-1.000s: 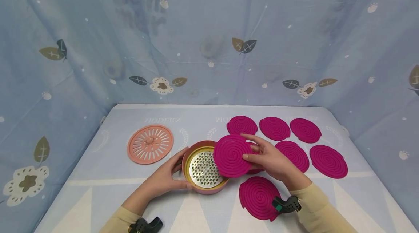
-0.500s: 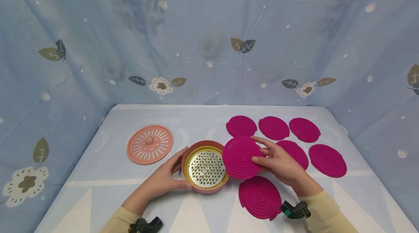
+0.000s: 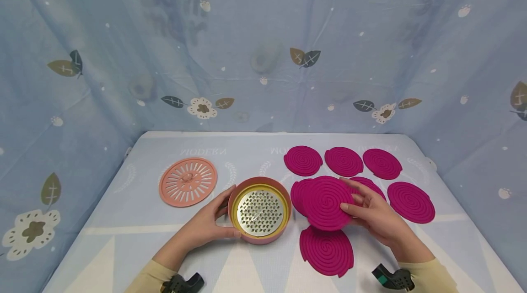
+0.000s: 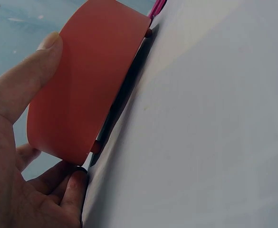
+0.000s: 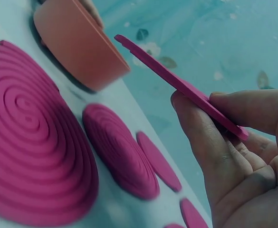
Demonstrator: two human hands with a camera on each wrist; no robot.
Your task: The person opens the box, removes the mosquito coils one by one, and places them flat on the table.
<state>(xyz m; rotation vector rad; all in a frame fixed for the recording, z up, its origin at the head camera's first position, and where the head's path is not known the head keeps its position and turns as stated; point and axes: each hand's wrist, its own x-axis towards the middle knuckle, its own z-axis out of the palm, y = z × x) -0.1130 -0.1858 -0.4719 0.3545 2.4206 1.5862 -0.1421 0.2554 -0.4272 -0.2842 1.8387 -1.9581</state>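
Note:
A round pink container [image 3: 263, 241] stands mid-table, with a yellow ring and a perforated metal grater disc [image 3: 260, 213] inside it. My left hand [image 3: 207, 224] grips its left side, thumb on the near wall and fingers round the far side. The left wrist view shows the thumb against the container's smooth wall [image 4: 89, 85]. To the right, my right hand [image 3: 372, 217] pinches a magenta spiral coaster [image 3: 327, 204] by its right edge, raised off the table. Seen edge-on in the right wrist view, that coaster [image 5: 177, 83] lies between thumb and fingers. It partly hides another coaster [image 3: 297, 197].
More magenta coasters lie flat on the table: one [image 3: 327, 254] in front, and several behind and right, such as the back left one [image 3: 303, 161] and the far right one [image 3: 411, 202]. A slotted pink lid [image 3: 188, 182] lies at the left. Patterned curtains surround the table.
My right hand has moved right with the coaster, away from the container, whose right rim is now uncovered. My left hand has stayed on the container.

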